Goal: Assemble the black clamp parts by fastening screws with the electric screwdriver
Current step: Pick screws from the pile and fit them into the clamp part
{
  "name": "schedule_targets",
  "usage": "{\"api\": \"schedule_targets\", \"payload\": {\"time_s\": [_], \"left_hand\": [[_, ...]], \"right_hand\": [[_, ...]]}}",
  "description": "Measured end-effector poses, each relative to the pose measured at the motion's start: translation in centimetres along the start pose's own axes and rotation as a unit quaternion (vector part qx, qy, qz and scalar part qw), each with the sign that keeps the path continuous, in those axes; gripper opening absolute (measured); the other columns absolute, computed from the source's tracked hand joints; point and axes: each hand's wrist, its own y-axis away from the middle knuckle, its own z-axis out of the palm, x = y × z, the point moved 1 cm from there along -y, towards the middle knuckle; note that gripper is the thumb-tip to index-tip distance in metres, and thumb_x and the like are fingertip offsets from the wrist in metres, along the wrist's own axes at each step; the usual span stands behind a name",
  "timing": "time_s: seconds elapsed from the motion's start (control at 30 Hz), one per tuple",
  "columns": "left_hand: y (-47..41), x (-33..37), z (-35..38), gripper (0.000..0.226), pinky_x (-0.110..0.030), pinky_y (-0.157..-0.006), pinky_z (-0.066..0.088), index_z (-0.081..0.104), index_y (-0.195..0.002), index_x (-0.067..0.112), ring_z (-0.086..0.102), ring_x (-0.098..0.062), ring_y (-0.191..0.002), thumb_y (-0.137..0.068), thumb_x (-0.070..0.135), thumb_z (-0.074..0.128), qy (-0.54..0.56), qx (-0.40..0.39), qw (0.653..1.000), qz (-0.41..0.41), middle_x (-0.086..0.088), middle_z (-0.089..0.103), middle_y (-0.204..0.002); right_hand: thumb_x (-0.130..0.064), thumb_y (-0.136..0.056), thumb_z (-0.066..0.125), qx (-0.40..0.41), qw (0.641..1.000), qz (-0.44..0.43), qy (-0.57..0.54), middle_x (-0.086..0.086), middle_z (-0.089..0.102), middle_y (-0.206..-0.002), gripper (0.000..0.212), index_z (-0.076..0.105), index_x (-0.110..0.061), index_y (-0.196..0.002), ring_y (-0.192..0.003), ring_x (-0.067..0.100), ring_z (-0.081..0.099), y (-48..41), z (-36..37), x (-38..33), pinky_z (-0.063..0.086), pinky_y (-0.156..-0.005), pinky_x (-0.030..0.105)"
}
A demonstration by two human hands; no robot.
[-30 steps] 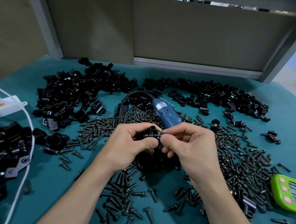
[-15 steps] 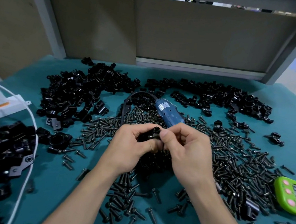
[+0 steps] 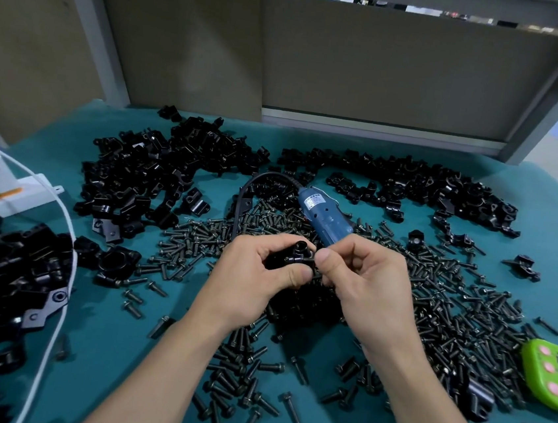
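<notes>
Two tight grips: left hand (image 3: 257, 278) curled round black clamp part (image 3: 292, 255), right hand (image 3: 366, 289) pinching screw (image 3: 307, 261) against it.

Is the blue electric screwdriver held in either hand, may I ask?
No, the blue screwdriver lies among black screws beyond the left hand and right hand.

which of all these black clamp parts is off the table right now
The clamp part at centre, gripped in the left hand with the right hand pinching at its side. Every other one lies on the teal mat.
</notes>
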Motion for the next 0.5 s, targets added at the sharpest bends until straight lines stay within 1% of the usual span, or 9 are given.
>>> {"api": "schedule_targets", "payload": {"time_s": [0.07, 0.13, 0.2, 0.23, 0.33, 0.4, 0.43, 0.47, 0.5], "left_hand": [[0.0, 0.0, 0.0, 0.027, -0.045, -0.089, 0.061, 0.08, -0.109, 0.035, 0.076, -0.016, -0.093, -0.082, 0.03, 0.082, -0.014, 0.001, 1.0, -0.003, 0.005, 0.08, -0.099], [0.1, -0.1, 0.1, 0.028, -0.043, -0.09, 0.061, 0.08, -0.109, 0.036, 0.076, -0.016, -0.097, -0.082, 0.027, 0.082, -0.029, -0.003, 1.0, -0.003, 0.006, 0.08, -0.101], [0.2, -0.2, 0.2, 0.03, -0.031, -0.089, 0.06, 0.08, -0.111, 0.037, 0.075, -0.01, -0.098, -0.085, 0.022, 0.083, -0.043, -0.004, 0.999, 0.01, 0.011, 0.08, -0.102], [0.3, -0.1, 0.3, 0.033, -0.024, -0.087, 0.058, 0.079, -0.112, 0.04, 0.075, -0.006, -0.098, -0.085, 0.021, 0.084, -0.052, 0.001, 0.998, 0.019, 0.015, 0.079, -0.103], [0.6, 0.2, 0.4, 0.042, -0.01, -0.083, 0.053, 0.074, -0.108, 0.059, 0.073, 0.003, -0.098, -0.083, 0.026, 0.084, -0.069, 0.014, 0.997, 0.034, 0.024, 0.077, -0.103], [0.6, 0.4, 0.4, 0.045, -0.006, -0.08, 0.05, 0.071, -0.103, 0.065, 0.072, 0.007, -0.096, -0.082, 0.027, 0.084, -0.084, 0.018, 0.996, 0.038, 0.028, 0.076, -0.102], [0.6, 0.4, 0.3, 0.044, -0.006, -0.078, 0.051, 0.072, -0.103, 0.064, 0.072, 0.006, -0.094, -0.083, 0.026, 0.084, -0.085, 0.018, 0.995, 0.039, 0.026, 0.077, -0.101], [0.6, 0.3, 0.2, 0.041, -0.007, -0.076, 0.052, 0.074, -0.102, 0.06, 0.074, 0.004, -0.091, -0.084, 0.024, 0.084, -0.08, 0.019, 0.996, 0.037, 0.023, 0.078, -0.099], [0.6, 0.2, 0.1, 0.037, -0.009, -0.074, 0.053, 0.076, -0.102, 0.054, 0.074, 0.001, -0.087, -0.086, 0.022, 0.084, -0.071, 0.021, 0.997, 0.034, 0.019, 0.079, -0.096]], "right_hand": [[-0.02, -0.091, 0.078, 0.005, 1.0, 0.002, 0.031, -0.003, 0.067, -0.061, 0.021, 0.071, -0.024, -0.072, -0.055, 0.01, 0.059, 0.0, 0.0, 0.1, 0.049, -0.054, 0.024], [-0.026, -0.093, 0.076, 0.007, 0.998, -0.003, 0.068, -0.004, 0.066, -0.061, 0.023, 0.068, -0.025, -0.072, -0.055, 0.013, 0.057, 0.2, 0.2, 0.1, 0.048, -0.052, 0.027], [-0.034, -0.096, 0.07, 0.009, 0.993, -0.009, 0.118, -0.007, 0.059, -0.055, 0.031, 0.063, -0.023, -0.068, -0.05, 0.006, 0.048, 0.4, 0.5, 0.1, 0.037, -0.048, 0.02], [-0.038, -0.098, 0.065, 0.011, 0.99, -0.01, 0.14, -0.008, 0.054, -0.053, 0.037, 0.06, -0.021, -0.066, -0.049, 0.007, 0.045, 0.4, 0.7, 0.1, 0.033, -0.048, 0.019], [-0.052, -0.099, 0.048, 0.012, 0.98, 0.002, 0.2, -0.012, 0.049, -0.048, 0.05, 0.055, -0.022, -0.06, -0.048, 0.01, 0.044, 0.5, 1.2, 0.0, 0.029, -0.047, 0.024], [-0.059, -0.1, 0.042, 0.014, 0.973, 0.016, 0.23, -0.016, 0.051, -0.048, 0.055, 0.053, -0.026, -0.057, -0.051, 0.008, 0.048, 0.7, 1.3, -0.2, 0.028, -0.045, 0.025], [-0.06, -0.1, 0.04, 0.018, 0.972, 0.013, 0.235, -0.018, 0.053, -0.051, 0.057, 0.05, -0.025, -0.056, -0.053, 0.007, 0.05, 0.8, 1.3, -0.3, 0.027, -0.045, 0.024], [-0.059, -0.101, 0.039, 0.022, 0.972, 0.001, 0.233, -0.02, 0.057, -0.057, 0.054, 0.049, -0.027, -0.058, -0.057, 0.005, 0.052, 0.9, 1.2, -0.3, 0.029, -0.047, 0.023], [-0.055, -0.102, 0.042, 0.02, 0.974, -0.013, 0.224, -0.021, 0.06, -0.063, 0.046, 0.052, -0.031, -0.064, -0.061, 0.005, 0.054, 1.0, 1.0, -0.3, 0.033, -0.049, 0.022]]}}
